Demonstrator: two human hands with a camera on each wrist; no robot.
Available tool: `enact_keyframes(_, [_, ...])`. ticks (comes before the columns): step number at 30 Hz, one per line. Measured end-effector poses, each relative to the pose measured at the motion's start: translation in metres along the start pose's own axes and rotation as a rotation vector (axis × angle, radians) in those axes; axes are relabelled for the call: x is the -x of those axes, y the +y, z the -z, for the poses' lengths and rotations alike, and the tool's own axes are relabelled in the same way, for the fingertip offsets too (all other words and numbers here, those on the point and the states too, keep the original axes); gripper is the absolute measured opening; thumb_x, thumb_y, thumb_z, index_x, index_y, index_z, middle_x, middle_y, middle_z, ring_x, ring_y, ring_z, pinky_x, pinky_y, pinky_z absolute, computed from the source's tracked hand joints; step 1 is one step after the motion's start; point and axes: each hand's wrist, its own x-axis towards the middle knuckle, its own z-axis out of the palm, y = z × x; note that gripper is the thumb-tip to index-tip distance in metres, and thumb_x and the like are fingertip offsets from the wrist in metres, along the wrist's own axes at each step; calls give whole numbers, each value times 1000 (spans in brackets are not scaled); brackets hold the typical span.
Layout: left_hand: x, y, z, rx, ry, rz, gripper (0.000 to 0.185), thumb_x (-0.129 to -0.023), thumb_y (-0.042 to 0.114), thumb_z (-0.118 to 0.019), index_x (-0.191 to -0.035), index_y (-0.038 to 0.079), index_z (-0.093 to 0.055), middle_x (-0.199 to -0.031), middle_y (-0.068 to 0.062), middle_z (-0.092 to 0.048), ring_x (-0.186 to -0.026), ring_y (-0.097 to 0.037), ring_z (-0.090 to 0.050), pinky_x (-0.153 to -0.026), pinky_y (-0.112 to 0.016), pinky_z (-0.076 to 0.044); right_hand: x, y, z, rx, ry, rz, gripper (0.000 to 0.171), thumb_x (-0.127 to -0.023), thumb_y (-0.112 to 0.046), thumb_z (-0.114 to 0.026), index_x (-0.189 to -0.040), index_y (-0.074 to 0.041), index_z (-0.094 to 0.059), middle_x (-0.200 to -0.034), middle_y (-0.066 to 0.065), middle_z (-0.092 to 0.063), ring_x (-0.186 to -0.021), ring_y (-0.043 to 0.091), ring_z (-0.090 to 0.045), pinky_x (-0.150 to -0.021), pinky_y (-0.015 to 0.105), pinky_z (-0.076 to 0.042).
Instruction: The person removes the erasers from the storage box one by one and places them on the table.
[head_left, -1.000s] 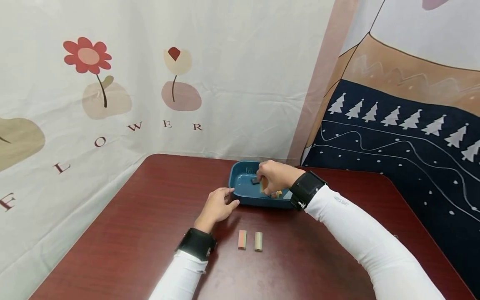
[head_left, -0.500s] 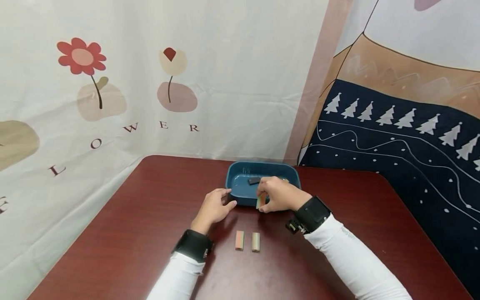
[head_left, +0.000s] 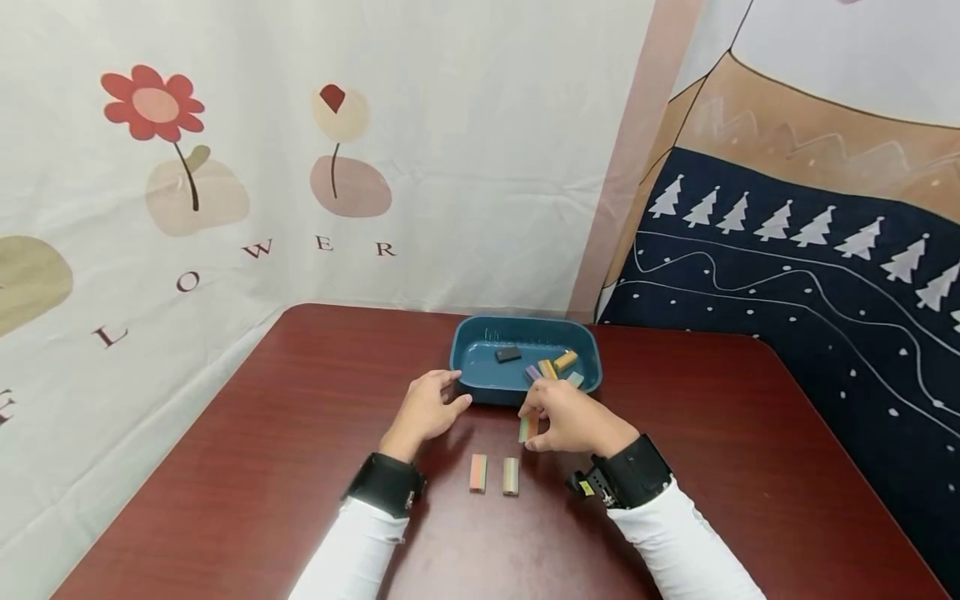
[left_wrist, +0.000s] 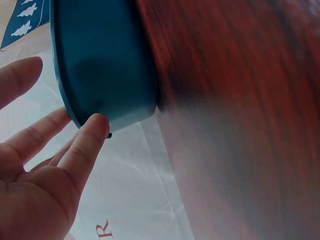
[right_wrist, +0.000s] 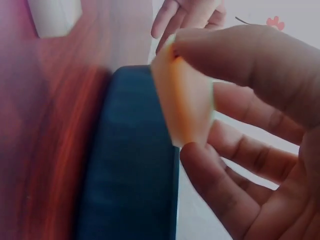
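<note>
Teal plastic, oblong and shallow, the tray sits at the far middle of the dark red wooden table, with a few small coloured blocks left inside. The left hand rests with its fingers relaxed and nearly straight against the tray's near left corner, holding nothing; the left wrist view shows a fingertip touching the rim. The right hand pinches a small green and orange striped block between thumb and fingers, just off the table and in front of the tray. Two more rectangular blocks, one pinkish and one tan and green, lie side by side and parallel, close to the held block.

To do this step well, I judge the held block should come down flat, just right of the tan one, turned to the same lengthwise line with a like gap. Only a light pinch and a clean release are needed, so the neighbours are not nudged. The left hand's touch should keep the tray from sliding.
</note>
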Motion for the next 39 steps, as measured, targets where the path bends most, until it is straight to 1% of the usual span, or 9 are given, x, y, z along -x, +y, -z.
enact_keyframes(5, [-1,1,-1,-1,-1,-8,51,-91,23,-69,-136,2,-56,-136,-18,-51,-113,-28,-61,-94,-42,-49,10,-2,-8,-12,-29,-46,29,-75,-15,-85,-99,-7,-71,-99,-3,-57,-85,20,-61,-69,26,-53])
enact_keyframes(12, [-3,0,2,-14,-1,0,51,-91,23,-69,-136,3,-56,-137,-18,-51,-112,-28,-62,-95,-42,-49,14,-1,-18,-13,-70,-72,27,-75,-16,-85,-98,-9,-72,-97,-5,-56,-82,17,-57,-65,23,-50])
enact_keyframes(17, [-5,0,3,0,5,-3,51,-91,22,-69,-136,2,-56,-137,-19,-51,-112,-29,-62,-94,-43,-50,12,1,-20,4,-84,-55,29,-74,-16,-86,-97,-9,-71,-92,-5,-54,-80,15,-55,-62,22,-49])
enact_keyframes(21, [-6,-1,3,0,-6,4,51,-91,22,-69,-137,3,-56,-137,-18,-51,-113,-28,-61,-95,-42,-49,11,4,-24,1,-100,-39,29,-73,-15,-86,-96,-9,-70,-91,-6,-54,-82,13,-55,-63,21,-50])
enact_keyframes(27, [-8,-1,2,9,-20,12,52,-91,23,-69,-137,4,-55,-138,-18,-50,-115,-27,-60,-96,-42,-48,12,7,-27,4,-125,-32,26,-72,-14,-86,-92,-10,-70,-89,-5,-55,-81,11,-54,-64,22,-50])
enact_keyframes(35, [-9,-1,1,-11,-19,19,52,-91,24,-69,-137,4,-55,-138,-17,-51,-115,-27,-60,-97,-42,-47,10,8,-30,9,-163,-16,25,-72,-14,-87,-90,-11,-70,-85,-5,-55,-78,9,-54,-63,21,-48])
enact_keyframes(39, [-9,-1,1,-10,-20,26,52,-91,25,-69,-137,4,-55,-138,-17,-50,-115,-27,-60,-97,-41,-47,9,9,-33,13,-181,-23,26,-72,-15,-87,-91,-12,-70,-85,-5,-55,-75,8,-54,-62,21,-48])
